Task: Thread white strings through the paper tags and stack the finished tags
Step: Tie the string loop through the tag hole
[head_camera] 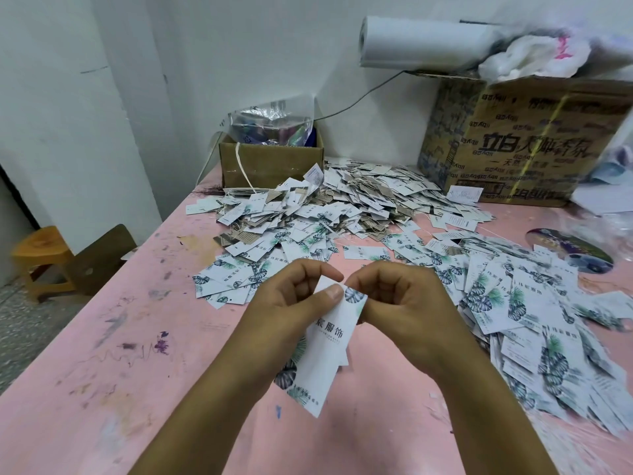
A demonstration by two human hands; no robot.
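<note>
View from above of two bare hands working over a pink, stained table [137,337].

The left hand [291,303] and right hand [400,303] meet at centre, near the viewer. Between them is a small bunch of held tags [325,347]: long white paper cards w/ dark leaf prints and black lettering, hanging downward and tilted a little to the left. The left hand pinches the tags' top, thumb [329,296] pressed flat on the front, the other fingers curled behind. The right hand's fingers are curled tight at the tags' top right corner and appear to pinch it. No string can be made out between the fingers.

To the right, from mid-table to the near edge, lies a wide scatter of loose tags [534,320], overlapping. Further back at centre is a heap of strung tags [359,197], thin white strings tangled among them.

At the far edge of the table, centre-left, stands a small cardboard box [270,166] w/ a clear plastic bag [270,121] sticking out of it. At far right is a large printed carton [520,142], a white roll [421,41] lying on top of it.

A round printed disc [568,250] lies at the right, partly under tags. A wooden stool [41,258] stands on the floor at left.
</note>
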